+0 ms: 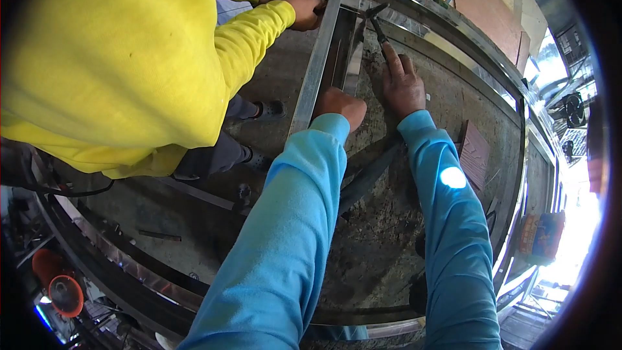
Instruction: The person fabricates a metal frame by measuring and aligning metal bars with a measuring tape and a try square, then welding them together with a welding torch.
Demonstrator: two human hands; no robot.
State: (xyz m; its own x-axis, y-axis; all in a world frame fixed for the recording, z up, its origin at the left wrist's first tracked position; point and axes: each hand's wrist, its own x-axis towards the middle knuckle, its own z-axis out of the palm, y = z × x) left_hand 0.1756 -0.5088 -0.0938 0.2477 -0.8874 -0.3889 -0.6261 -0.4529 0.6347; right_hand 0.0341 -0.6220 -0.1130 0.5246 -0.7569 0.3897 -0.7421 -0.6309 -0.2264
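Metal rails of a large frame (453,29) are seen enclosing the work area, their lines bowed toward the edges of the head view. Dark, stained floor (376,246) is exposed inside the frame. Much of the left side is occupied by a co-worker in a yellow top (116,65), whose arms are extended toward the far side. Light blue sleeves (278,220) are worn by the person at work, both directed forward from the lower edge. A pale metal bar (317,58) is set slantwise between the co-worker and the person's hands. A narrow, shiny strip (354,61) is located just right of the bar. A reddish-brown board (475,152) is partly hidden by the right forearm. The co-worker's hands (304,11) are placed at the far part of the bar; what is gripped there cannot be told. The left hand (341,107) is curled beside the bar, at the near end of the strip; whether anything is gripped cannot be told. The right hand (403,86) is wrapped around the handle of a hammer (377,23), its head positioned near the strip's far end; contact cannot be confirmed.
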